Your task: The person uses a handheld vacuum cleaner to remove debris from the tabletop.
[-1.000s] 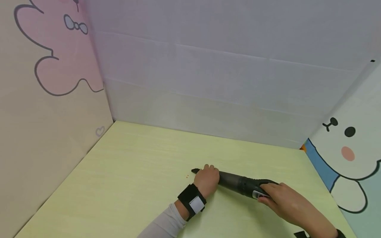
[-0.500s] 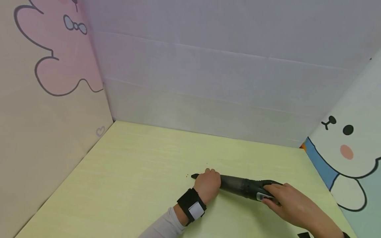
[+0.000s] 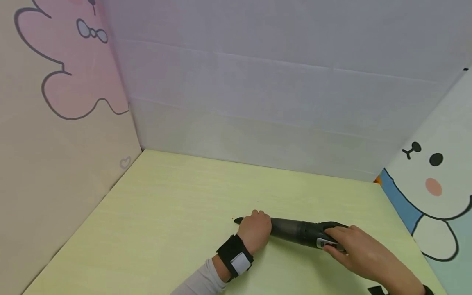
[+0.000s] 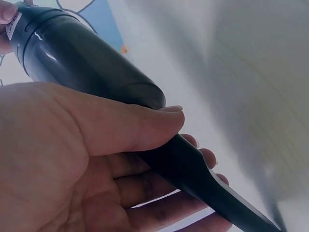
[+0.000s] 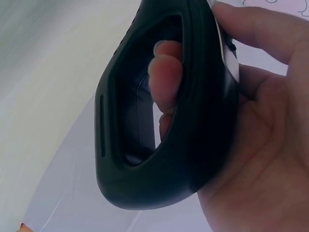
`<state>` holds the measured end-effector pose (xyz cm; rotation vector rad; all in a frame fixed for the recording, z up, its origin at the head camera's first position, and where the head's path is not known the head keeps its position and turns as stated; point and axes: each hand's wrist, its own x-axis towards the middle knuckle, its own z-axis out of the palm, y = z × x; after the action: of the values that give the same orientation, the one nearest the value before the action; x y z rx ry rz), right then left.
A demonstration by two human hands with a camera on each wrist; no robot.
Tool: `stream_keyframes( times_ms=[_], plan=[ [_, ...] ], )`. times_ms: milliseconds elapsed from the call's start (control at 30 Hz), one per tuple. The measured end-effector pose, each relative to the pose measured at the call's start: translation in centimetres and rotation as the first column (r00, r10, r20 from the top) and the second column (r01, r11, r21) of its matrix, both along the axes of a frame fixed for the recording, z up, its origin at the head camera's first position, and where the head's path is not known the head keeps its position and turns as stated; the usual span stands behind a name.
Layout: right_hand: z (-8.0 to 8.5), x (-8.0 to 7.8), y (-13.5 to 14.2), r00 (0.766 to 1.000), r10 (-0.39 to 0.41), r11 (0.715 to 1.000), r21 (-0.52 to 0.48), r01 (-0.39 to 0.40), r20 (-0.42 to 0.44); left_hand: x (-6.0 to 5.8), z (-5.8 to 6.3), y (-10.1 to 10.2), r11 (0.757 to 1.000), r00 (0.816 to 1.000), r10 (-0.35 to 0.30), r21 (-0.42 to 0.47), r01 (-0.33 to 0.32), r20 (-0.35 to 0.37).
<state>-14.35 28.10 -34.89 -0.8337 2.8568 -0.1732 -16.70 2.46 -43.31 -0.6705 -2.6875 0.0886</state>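
Note:
A black handheld vacuum cleaner (image 3: pixel 287 229) lies slantwise just over the table, its narrow nozzle (image 3: pixel 238 220) pointing left. My left hand (image 3: pixel 255 231) grips the nozzle's base; in the left wrist view the thumb lies along the top and the fingers curl beneath. At the rear, my right hand (image 3: pixel 359 252) holds the looped handle (image 5: pixel 207 116), with fingertips showing through the loop in the right wrist view. A few tiny orange crumbs (image 3: pixel 233 216) lie beside the nozzle tip. The tip's contact with the table cannot be told.
The pale yellow table (image 3: pixel 177 196) meets a plain whitish back wall (image 3: pixel 236 102). A panel with a pink cartoon (image 3: pixel 81 73) stands at the left. Another panel with a white cartoon face (image 3: pixel 442 180) borders the right side. A tiny dark speck (image 3: pixel 257 201) lies beyond the left hand.
Both hands have brought the vacuum cleaner slightly nearer the front. Its nozzle tip has shifted a little left and down, and now sits just below the crumbs. The grips look the same.

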Motion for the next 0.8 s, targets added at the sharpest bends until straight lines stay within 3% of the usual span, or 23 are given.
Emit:
stream_keyframes(
  times_ms=[467,800],
  plan=[
    [-0.22,0.04,-0.43,1.000,0.015,1.000,-0.003,-0.015,-0.023,-0.29,-0.22,-0.46,0.999,0.999,0.016,-0.028,-0.015,0.032],
    [-0.32,0.01,-0.63,0.999,0.004,1.000,-0.005,-0.004,-0.036,-0.92,-0.67,-0.62,1.000,1.000,0.003,-0.016,-0.003,-0.015]
  ],
)
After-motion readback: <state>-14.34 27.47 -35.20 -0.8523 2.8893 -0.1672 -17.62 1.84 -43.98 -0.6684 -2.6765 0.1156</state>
